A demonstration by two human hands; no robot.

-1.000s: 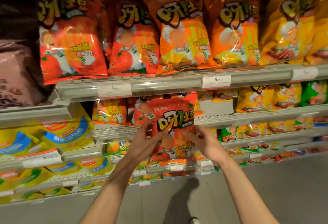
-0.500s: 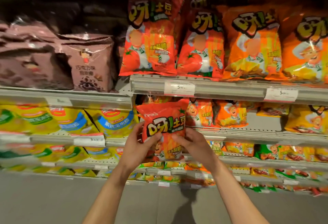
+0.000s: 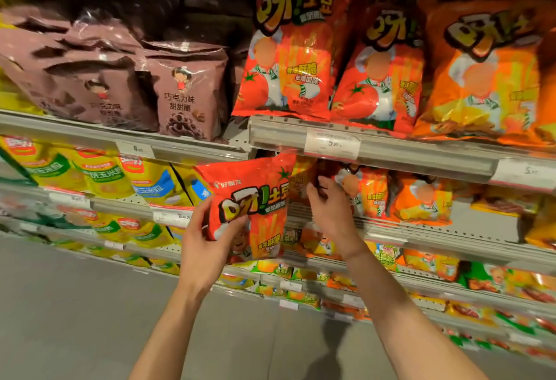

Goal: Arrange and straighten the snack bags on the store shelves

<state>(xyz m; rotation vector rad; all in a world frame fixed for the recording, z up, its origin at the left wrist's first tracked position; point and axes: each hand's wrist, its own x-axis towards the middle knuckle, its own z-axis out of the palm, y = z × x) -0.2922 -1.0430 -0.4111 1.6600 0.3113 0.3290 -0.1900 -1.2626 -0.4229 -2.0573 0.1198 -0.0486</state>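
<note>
Open aisle floor [image 3: 75,304] is lying below and left of both forearms. The shelf rail [image 3: 391,151] with its price tag [image 3: 332,143] is overhanging the second tier, narrowing entry from above. A bare patch of perforated shelf [image 3: 481,223] is showing right of the small orange bags [image 3: 421,199]. The held red bag [image 3: 255,199] is blocking the opening at left.
</note>
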